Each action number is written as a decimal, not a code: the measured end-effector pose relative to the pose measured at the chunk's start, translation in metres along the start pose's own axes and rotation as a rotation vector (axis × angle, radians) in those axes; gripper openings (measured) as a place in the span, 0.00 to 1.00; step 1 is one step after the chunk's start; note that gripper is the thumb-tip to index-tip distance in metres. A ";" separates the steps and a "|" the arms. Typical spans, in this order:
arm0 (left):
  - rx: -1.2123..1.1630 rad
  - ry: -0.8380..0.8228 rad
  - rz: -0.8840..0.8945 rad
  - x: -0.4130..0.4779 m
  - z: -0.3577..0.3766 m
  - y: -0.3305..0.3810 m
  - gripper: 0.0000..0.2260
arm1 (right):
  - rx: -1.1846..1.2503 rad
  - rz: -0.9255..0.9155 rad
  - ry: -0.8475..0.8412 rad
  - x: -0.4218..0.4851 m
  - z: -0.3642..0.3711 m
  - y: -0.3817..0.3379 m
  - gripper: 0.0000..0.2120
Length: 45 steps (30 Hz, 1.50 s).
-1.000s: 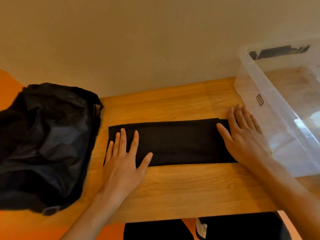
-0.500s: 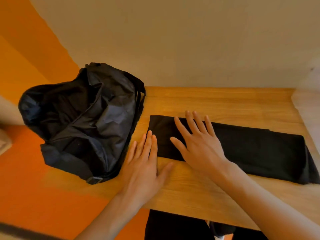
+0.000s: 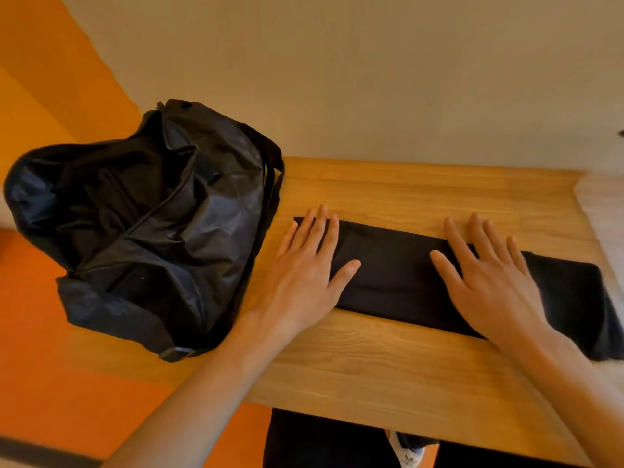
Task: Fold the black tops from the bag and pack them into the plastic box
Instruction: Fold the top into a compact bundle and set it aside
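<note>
We record the top [image 3: 398,275] under the left hand [image 3: 304,278] and right hand [image 3: 489,282] as plain black, unprinted. The bag [image 3: 145,224] outside the left hand is black with a dull grey sheen on its creases. The table [image 3: 388,366] around both hands is honey-brown wood with darker grain streaks. The wall [image 3: 337,79] ahead of the hands is plain cream-beige. The floor [image 3: 67,400] left of the left forearm is orange.
</note>
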<state>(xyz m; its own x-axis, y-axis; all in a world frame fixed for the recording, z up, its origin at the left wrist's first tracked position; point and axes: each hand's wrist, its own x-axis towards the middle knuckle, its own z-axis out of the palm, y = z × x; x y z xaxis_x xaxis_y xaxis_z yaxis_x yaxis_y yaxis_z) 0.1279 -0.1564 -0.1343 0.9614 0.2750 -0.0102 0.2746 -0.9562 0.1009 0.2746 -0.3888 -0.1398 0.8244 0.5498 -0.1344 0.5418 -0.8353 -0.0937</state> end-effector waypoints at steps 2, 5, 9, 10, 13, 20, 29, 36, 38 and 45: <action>0.000 -0.055 -0.018 0.007 0.007 -0.008 0.36 | 0.019 0.051 0.002 -0.006 -0.001 0.027 0.34; 0.013 -0.036 -0.007 0.006 0.015 -0.016 0.40 | 0.066 0.116 0.023 -0.018 -0.003 0.062 0.37; 0.024 -0.028 0.001 0.009 0.016 -0.024 0.45 | 0.114 0.184 0.030 -0.030 -0.004 0.090 0.37; 0.024 -0.039 -0.005 0.012 0.015 -0.025 0.46 | 0.138 0.196 0.033 -0.031 -0.004 0.094 0.38; 0.043 -0.061 -0.033 0.015 0.008 -0.023 0.50 | 0.142 0.195 0.002 -0.030 -0.005 0.096 0.36; 0.039 0.006 -0.114 0.010 0.017 0.018 0.46 | 0.133 0.186 0.002 -0.035 -0.001 0.097 0.36; 0.149 -0.063 0.049 0.066 0.001 -0.009 0.43 | 0.063 0.297 -0.044 -0.108 0.004 0.058 0.47; 0.033 0.109 -0.166 0.025 -0.016 0.051 0.42 | 0.040 0.001 0.092 -0.106 -0.033 0.052 0.38; 0.010 0.005 -0.243 0.018 -0.006 0.060 0.43 | 0.030 -0.216 -0.006 -0.084 -0.036 0.048 0.36; 0.032 -0.093 -0.285 0.026 0.016 0.048 0.47 | -0.041 -0.355 -0.116 -0.066 -0.004 0.076 0.36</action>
<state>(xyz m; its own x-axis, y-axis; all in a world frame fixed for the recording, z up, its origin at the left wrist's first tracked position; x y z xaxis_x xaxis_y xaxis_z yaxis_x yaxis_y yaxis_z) 0.1667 -0.1962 -0.1460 0.8424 0.5243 -0.1245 0.5331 -0.8446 0.0496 0.2618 -0.4884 -0.1346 0.5610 0.8002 -0.2120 0.7987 -0.5905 -0.1152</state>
